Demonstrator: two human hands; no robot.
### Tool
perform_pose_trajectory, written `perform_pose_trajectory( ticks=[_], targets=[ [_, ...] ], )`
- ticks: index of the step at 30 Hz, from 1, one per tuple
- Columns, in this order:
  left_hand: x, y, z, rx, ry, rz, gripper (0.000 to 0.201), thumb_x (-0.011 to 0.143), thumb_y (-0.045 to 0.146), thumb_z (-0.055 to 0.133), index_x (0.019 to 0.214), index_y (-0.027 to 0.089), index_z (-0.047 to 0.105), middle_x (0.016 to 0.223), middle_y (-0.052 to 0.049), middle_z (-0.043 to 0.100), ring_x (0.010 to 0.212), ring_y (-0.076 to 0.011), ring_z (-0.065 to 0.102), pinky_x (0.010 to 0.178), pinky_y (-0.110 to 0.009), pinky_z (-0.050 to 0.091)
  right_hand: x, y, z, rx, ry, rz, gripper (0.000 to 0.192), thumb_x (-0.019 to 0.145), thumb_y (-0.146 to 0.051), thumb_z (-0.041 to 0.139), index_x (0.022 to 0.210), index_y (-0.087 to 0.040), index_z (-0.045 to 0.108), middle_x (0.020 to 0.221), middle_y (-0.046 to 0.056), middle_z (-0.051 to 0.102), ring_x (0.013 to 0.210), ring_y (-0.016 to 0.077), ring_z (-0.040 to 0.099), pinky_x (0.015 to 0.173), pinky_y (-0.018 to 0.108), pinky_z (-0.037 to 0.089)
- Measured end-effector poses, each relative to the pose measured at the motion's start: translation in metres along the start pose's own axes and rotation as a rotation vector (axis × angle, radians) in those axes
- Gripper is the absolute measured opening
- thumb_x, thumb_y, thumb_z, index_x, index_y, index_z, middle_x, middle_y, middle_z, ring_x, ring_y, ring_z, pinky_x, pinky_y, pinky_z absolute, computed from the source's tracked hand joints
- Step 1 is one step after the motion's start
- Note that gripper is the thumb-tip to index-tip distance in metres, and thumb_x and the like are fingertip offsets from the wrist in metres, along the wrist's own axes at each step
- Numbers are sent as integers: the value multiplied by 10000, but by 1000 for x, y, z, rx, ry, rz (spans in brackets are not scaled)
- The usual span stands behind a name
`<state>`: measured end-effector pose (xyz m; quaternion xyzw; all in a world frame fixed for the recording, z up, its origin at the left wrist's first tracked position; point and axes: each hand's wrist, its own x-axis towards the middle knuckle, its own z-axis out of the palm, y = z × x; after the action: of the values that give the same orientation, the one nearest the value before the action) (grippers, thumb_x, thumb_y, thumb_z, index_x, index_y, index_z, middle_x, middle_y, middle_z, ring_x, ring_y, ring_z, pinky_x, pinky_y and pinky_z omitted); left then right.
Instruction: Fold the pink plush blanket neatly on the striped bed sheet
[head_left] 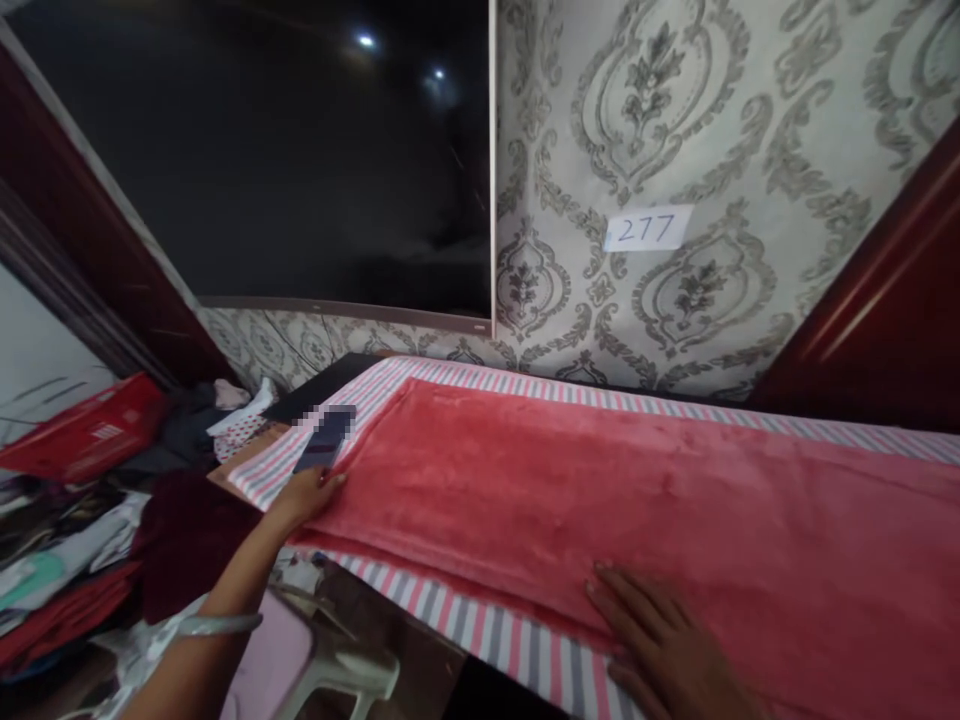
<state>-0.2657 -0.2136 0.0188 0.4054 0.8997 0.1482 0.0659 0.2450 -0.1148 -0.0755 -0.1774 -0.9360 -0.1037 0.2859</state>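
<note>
A: One red fleece blanket (600, 480), spread flat across centre and right of frame, atop one striped sheet (465, 620) peeking out along near and far edges.

B: Two hands. Left hand (311, 493), lower left, fingers pinching the blanket's left corner. Right hand (667, 650), bottom centre, fingers spread, palm pressed flat on the near hem, gripping nothing.

A: One dark phone (324, 440) just beyond the left hand, resting on the sheet's end.

B: Risk there, probably: tugging the corner could drag the sheet and tip the phone toward the clothes pile (82, 530) at far left.

A: One paper label (646, 229) upper right, reading 277.
</note>
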Motion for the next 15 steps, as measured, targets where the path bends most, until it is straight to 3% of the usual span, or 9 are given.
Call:
perform_pose_trajectory(
  ticks=[2,5,9,12,15],
  targets=[
    [5,-2,1,11,-25,-1,297,758,491,502,708,218,607,810,-144,728,858,-335,702,781,-395,517,-2,1,5,-28,31,-42,698,930,-376,541,1579,-242,322,1379,60,635,1126,263,674,812,398,600],
    [15,3,3,-23,-14,6,422,778,478,526,999,154,683,1016,-158,745,1012,-324,692,873,-377,516,-4,4,9,-80,51,-67,740,924,-378,532,1596,-222,264,1353,60,652,1088,259,691,787,391,600],
    [39,22,4,-60,-34,3,634,810,463,542,1319,87,571,1172,-172,717,1095,-301,675,916,-344,510,-5,10,17,-115,31,-94,766,913,-383,538,1597,-203,244,1324,60,673,1072,249,694,786,367,587],
    [67,41,3,-76,-49,-10,632,819,449,567,1349,106,557,1272,-162,684,1155,-287,654,931,-322,504,-10,14,26,-112,43,-114,715,937,-394,513,1587,-213,280,1313,55,681,1067,246,688,794,360,570],
    [100,62,-1,-74,-69,-39,531,846,429,555,1260,105,625,1276,-172,684,1150,-282,659,897,-304,513,-16,17,37,-130,96,-120,630,982,-399,457,1572,-224,323,1275,42,705,1039,233,687,785,343,551]
  ],
)
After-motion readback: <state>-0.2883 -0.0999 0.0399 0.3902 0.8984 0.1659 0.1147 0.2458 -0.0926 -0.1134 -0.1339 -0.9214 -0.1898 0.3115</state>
